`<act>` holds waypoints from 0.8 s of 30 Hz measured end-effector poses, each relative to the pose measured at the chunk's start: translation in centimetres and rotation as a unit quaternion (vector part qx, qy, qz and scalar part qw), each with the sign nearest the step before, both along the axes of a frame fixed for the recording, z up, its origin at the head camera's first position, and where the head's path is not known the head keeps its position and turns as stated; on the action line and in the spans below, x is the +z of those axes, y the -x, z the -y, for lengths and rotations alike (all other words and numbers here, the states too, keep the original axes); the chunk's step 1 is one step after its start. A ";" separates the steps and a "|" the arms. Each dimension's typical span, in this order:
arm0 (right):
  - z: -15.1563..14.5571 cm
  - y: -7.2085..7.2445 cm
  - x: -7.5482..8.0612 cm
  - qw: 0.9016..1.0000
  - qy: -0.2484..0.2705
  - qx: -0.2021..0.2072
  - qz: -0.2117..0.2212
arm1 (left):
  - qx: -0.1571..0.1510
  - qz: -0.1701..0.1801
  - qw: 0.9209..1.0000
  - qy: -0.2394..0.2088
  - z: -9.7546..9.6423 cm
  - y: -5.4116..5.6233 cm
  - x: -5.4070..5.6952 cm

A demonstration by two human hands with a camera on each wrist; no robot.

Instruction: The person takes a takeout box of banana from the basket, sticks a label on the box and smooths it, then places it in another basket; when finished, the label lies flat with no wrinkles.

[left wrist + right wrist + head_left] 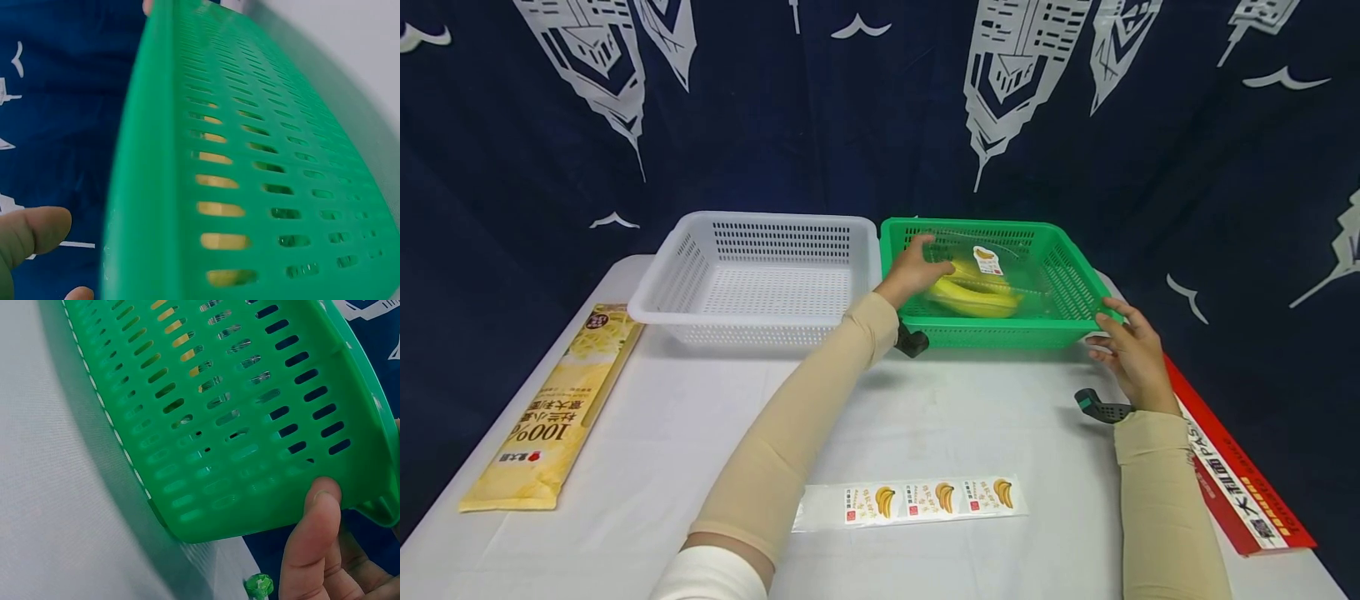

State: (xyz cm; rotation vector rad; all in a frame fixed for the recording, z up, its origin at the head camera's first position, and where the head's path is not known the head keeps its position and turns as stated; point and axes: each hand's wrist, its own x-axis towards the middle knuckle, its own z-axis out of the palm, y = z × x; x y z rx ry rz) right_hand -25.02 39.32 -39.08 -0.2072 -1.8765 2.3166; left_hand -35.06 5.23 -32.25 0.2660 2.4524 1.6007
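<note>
A clear bag of bananas (973, 298) with a banana sticker (987, 260) lies inside the green basket (992, 335). My left hand (914, 271) reaches over that basket's left side, thumb and forefinger spread beside the bag's left end. In the left wrist view the thumb (47, 230) stands apart from the basket rim. My right hand (1131, 354) holds the basket's front right corner. In the right wrist view, one digit presses the basket wall (250, 487) below the rim, and another shows at the rim on the right edge.
A white basket (752, 318) stands directly left of the green one. A yellow pasta packet (553, 408) lies at the table's left, and a red box (1240, 467) at the right. A strip of banana stickers (925, 500) lies near the front.
</note>
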 end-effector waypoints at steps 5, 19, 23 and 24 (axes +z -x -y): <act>0.0 0.0 0.0 1.000 0.005 0.002 0.000 | -0.018 -0.032 0.999 0.023 -0.4 -0.3 -0.5; 0.1 -0.2 0.0 1.000 0.005 0.002 -0.007 | -0.046 0.006 0.998 0.051 -0.6 -0.4 -1.1; 0.1 -0.2 0.0 1.000 0.004 0.004 -0.009 | -0.052 0.019 0.998 0.044 -0.4 -0.5 -0.9; 0.1 -0.2 0.0 1.000 0.004 0.005 -0.010 | -0.053 0.020 0.997 0.042 -0.3 -0.6 -0.8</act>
